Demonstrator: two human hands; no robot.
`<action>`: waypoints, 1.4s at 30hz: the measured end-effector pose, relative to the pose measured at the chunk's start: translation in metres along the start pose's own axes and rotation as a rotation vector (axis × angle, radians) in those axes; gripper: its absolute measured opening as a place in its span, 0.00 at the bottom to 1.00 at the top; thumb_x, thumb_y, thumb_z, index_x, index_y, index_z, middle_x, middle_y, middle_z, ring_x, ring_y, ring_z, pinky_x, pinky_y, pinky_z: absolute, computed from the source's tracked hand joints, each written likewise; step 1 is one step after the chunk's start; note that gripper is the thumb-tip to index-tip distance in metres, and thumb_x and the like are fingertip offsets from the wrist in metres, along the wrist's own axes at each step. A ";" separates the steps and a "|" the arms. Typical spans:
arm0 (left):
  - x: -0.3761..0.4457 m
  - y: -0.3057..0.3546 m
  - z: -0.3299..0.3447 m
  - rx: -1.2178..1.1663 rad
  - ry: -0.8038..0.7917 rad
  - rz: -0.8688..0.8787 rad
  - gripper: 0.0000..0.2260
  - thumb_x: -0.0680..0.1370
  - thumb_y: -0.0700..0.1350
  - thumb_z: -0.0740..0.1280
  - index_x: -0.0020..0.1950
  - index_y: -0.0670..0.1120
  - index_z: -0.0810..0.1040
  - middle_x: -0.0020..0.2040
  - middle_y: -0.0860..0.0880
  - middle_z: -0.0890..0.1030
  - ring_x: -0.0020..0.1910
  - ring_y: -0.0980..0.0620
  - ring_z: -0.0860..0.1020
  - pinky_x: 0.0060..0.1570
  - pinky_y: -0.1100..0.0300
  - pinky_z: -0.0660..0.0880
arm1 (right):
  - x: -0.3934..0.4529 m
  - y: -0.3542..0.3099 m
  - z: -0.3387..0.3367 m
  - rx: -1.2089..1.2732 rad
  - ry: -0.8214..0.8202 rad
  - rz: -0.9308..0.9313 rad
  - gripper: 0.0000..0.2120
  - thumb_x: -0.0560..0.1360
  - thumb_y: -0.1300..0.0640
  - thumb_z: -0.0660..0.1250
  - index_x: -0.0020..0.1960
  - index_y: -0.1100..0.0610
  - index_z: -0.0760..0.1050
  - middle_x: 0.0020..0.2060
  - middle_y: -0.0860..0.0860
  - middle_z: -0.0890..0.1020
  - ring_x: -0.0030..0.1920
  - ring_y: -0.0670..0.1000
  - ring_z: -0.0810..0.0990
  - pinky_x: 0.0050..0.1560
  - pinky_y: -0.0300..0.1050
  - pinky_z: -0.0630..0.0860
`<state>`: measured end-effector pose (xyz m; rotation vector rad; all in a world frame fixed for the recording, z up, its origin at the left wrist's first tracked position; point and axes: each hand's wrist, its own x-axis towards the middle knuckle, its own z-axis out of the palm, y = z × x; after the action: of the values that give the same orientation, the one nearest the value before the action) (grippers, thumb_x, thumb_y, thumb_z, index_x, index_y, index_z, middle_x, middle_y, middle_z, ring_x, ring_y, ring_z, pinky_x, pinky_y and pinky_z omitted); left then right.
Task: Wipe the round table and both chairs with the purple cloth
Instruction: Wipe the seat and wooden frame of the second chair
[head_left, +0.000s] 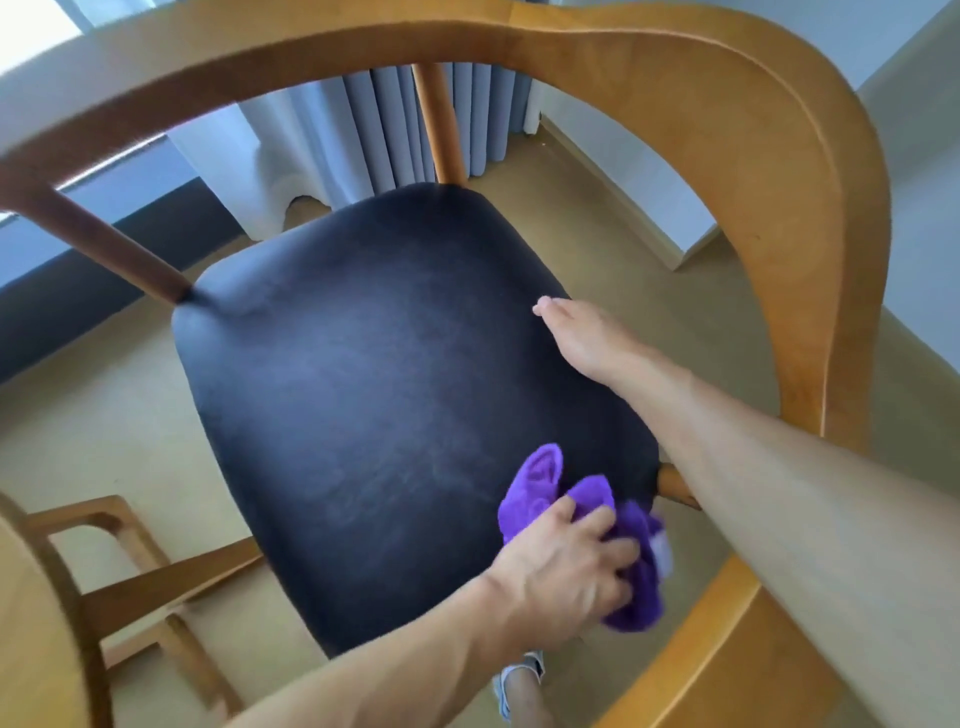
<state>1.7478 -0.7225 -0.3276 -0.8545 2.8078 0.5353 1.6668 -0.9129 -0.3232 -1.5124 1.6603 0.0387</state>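
Left hand (566, 571), fingers curled round the purple cloth (540, 483), lower right on the black seat (363, 389); right hand (582, 338), fingers together, rests on the seat edge (curved wooden backrest (779, 156) arches overhead; curtain (374, 130) top centre).

The right hand's (582, 345) fingers curl out of sight over the right edge of the black seat (374, 405). The left hand (566, 571) covers much of the purple cloth (540, 486). At lower left, the round table (26, 623) is cut off by the frame.
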 end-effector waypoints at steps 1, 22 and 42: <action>-0.012 -0.008 0.003 0.014 -0.019 0.070 0.08 0.78 0.50 0.61 0.50 0.58 0.80 0.55 0.58 0.76 0.53 0.50 0.73 0.44 0.56 0.67 | -0.001 0.000 0.001 -0.027 0.001 -0.006 0.26 0.83 0.46 0.46 0.66 0.61 0.73 0.67 0.55 0.75 0.66 0.57 0.71 0.57 0.49 0.64; -0.030 0.002 0.002 -0.083 -0.013 -0.080 0.06 0.75 0.48 0.64 0.46 0.57 0.81 0.57 0.56 0.74 0.50 0.49 0.71 0.43 0.54 0.69 | -0.005 0.005 0.006 -0.135 -0.049 -0.057 0.20 0.83 0.55 0.48 0.69 0.63 0.68 0.72 0.56 0.68 0.72 0.57 0.64 0.69 0.54 0.62; 0.021 -0.046 -0.024 -0.016 0.061 -0.193 0.16 0.75 0.45 0.63 0.62 0.57 0.74 0.61 0.56 0.73 0.58 0.47 0.69 0.46 0.52 0.69 | 0.001 0.017 0.006 -0.182 -0.106 -0.087 0.22 0.83 0.49 0.49 0.68 0.56 0.73 0.78 0.51 0.62 0.77 0.51 0.59 0.70 0.47 0.57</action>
<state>1.7556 -0.7775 -0.3241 -1.1487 2.7362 0.5109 1.6562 -0.9059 -0.3359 -1.6878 1.5384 0.2247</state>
